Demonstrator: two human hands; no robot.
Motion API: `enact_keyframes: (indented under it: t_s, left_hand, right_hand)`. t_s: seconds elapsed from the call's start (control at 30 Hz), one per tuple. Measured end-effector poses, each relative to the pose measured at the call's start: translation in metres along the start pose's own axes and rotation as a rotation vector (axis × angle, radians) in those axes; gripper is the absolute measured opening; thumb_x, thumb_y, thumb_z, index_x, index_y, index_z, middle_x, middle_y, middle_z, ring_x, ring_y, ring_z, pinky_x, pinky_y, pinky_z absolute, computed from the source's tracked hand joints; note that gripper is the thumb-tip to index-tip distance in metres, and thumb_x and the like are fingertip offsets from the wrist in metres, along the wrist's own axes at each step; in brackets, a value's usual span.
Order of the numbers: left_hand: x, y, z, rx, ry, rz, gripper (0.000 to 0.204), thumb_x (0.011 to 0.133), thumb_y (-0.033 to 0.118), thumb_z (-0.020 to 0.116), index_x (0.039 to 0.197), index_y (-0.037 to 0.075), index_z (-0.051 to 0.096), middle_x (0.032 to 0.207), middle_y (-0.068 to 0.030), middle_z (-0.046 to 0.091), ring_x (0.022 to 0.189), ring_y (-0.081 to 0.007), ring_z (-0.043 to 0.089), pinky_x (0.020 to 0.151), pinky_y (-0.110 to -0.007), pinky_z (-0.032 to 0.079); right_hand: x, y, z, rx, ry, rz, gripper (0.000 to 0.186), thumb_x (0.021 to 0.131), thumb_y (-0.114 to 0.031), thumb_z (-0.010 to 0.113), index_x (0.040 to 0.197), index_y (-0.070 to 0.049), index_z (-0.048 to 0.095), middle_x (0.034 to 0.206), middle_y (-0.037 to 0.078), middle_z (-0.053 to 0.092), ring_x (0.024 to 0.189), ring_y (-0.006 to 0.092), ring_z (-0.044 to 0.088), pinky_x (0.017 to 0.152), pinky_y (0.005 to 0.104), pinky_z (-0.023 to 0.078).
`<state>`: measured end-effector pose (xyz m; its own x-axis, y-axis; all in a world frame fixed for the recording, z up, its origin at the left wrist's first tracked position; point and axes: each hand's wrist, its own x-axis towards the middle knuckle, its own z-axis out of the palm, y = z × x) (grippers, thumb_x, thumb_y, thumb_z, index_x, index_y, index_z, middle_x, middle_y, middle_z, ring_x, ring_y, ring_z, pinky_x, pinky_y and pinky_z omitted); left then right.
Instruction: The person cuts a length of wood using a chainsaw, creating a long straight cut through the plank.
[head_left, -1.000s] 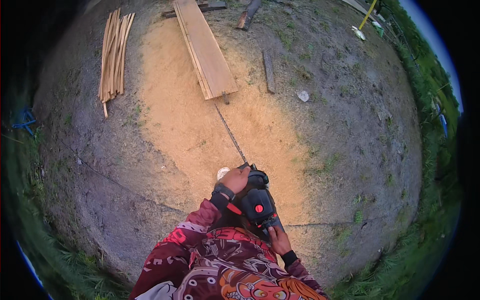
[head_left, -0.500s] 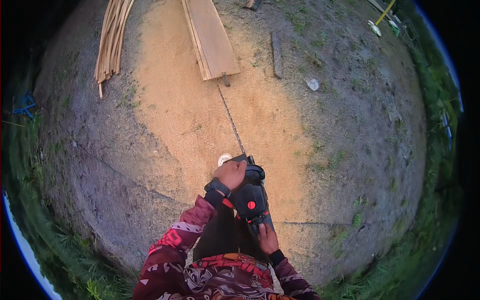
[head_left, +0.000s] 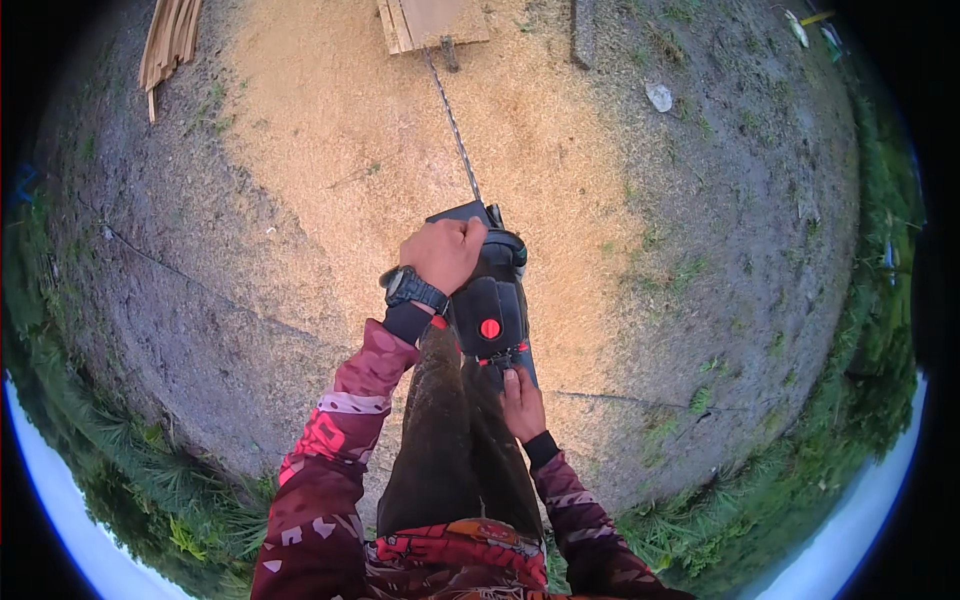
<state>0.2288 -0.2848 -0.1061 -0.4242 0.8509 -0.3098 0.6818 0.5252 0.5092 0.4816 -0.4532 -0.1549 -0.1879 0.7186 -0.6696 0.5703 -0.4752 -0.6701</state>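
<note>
A black chainsaw (head_left: pixel 497 300) with a red round cap is held in front of my legs. Its long thin bar (head_left: pixel 456 132) points away, toward the end of a wooden plank (head_left: pixel 455 22). My left hand (head_left: pixel 443 252), with a dark watch on the wrist, is closed around the front handle. At the rear of the saw, my right hand (head_left: pixel 522 404) is closed on the rear handle, its thumb on top; the other fingers are mostly hidden. Whether the bar's tip touches the plank or a block under it, I cannot tell.
Pale sawdust (head_left: pixel 320 130) covers the ground around the saw. A stack of thin wood strips (head_left: pixel 172 42) lies at the far left. A dark board (head_left: pixel 582 32) and a whitish lump (head_left: pixel 659 97) lie at the far right. Grass (head_left: pixel 160 440) borders the ground.
The view has tilted back toward me, so the plank, strips and saw all sit higher in the picture. Both hands keep their hold on the chainsaw.
</note>
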Motion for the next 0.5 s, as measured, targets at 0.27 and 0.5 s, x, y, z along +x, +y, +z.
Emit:
enact_keyframes:
  t_s: [0.27, 0.5]
  left_hand:
    - [0.044, -0.017, 0.011, 0.050, 0.001, -0.002, 0.052, 0.097, 0.043, 0.047, 0.072, 0.005, 0.073, 0.070, -0.0214, 0.067, 0.067, -0.0417, 0.068, 0.062, -0.050, 0.055]
    - [0.062, -0.017, 0.007, 0.044, -0.020, -0.021, 0.053, 0.097, 0.043, 0.046, 0.071, 0.006, 0.073, 0.071, -0.0207, 0.068, 0.069, -0.0413, 0.069, 0.063, -0.049, 0.055]
  right_hand:
    - [0.046, -0.007, 0.012, 0.049, -0.020, -0.027, 0.042, 0.107, -0.036, 0.045, 0.124, 0.001, 0.058, 0.071, 0.010, 0.060, 0.060, 0.0156, 0.058, 0.057, 0.0344, 0.047]
    - [0.068, -0.004, 0.022, 0.056, 0.011, -0.059, 0.042, 0.107, -0.037, 0.044, 0.123, 0.000, 0.058, 0.067, 0.007, 0.058, 0.058, 0.0138, 0.056, 0.055, 0.0328, 0.045]
